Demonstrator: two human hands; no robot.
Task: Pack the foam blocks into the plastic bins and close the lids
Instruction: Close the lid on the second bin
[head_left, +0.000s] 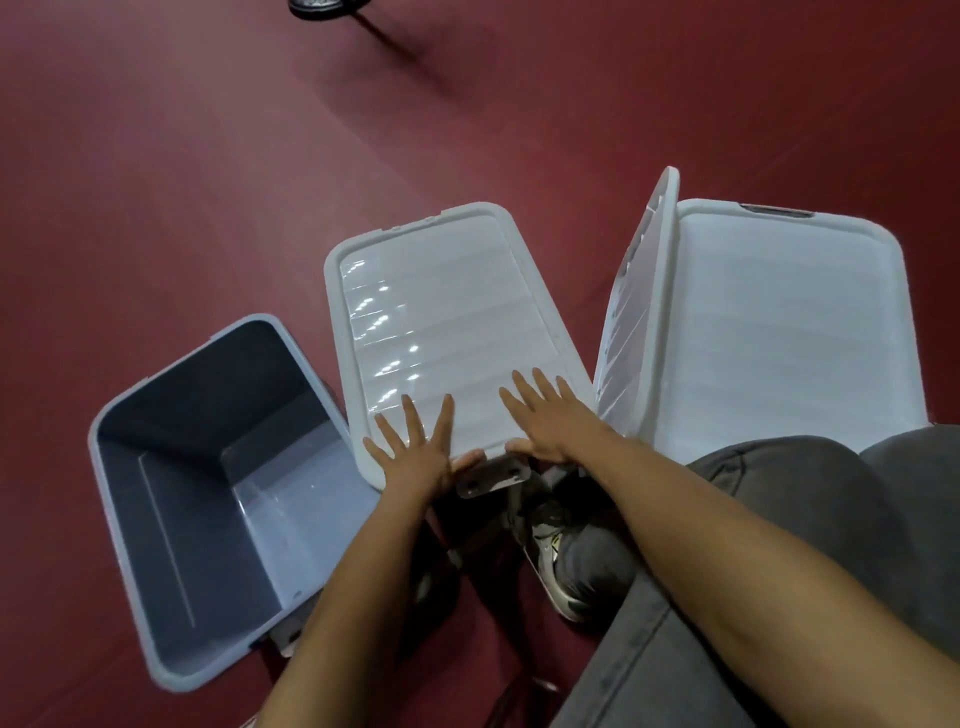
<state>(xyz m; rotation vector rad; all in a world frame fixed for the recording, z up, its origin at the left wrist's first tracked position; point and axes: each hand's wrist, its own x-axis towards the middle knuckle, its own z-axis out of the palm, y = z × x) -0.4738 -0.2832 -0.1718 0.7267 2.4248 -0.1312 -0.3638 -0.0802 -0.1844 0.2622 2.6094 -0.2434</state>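
Left hand (411, 451): we press it flat, fingers spread, on the lid (441, 306).
Right hand (551, 422): likewise flat, gripping nothing.

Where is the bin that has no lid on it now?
In the head view the open bin stands on the red floor at lower left, beside the lidded middle bin and the left hand.

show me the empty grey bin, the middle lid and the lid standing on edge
empty grey bin (171, 519): head view, inner left wall
middle lid (441, 312): head view, middle of its flat panel
lid standing on edge (641, 301): head view, its clear face
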